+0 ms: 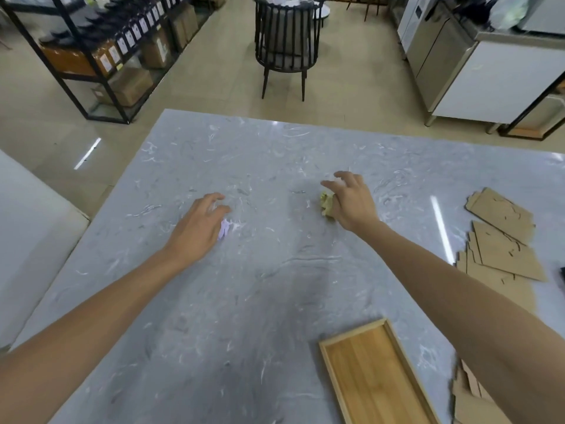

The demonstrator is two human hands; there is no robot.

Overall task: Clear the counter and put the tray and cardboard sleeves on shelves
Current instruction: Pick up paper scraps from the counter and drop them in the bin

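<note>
Tray [374, 374] & cardboard sleeves [501, 237] untouched on tabletop [275, 148]; left hand [195, 228] closing on purple scrap [224, 229], right hand [351, 200] clutching yellowish wad [326, 203]—bin next.

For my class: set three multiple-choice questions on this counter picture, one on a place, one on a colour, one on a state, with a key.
1. Where is the wooden tray?
A. near counter edge
B. on the chair
C. on a shelf

2. What colour is the scrap under the left hand?
A. red
B. pale purple
C. black

3. The tray is
A. full
B. covered
C. empty

Key: A, it lies on the grey counter nearest the camera; B, the paper scrap looks lilac; C, only bare wood shows inside.
</note>
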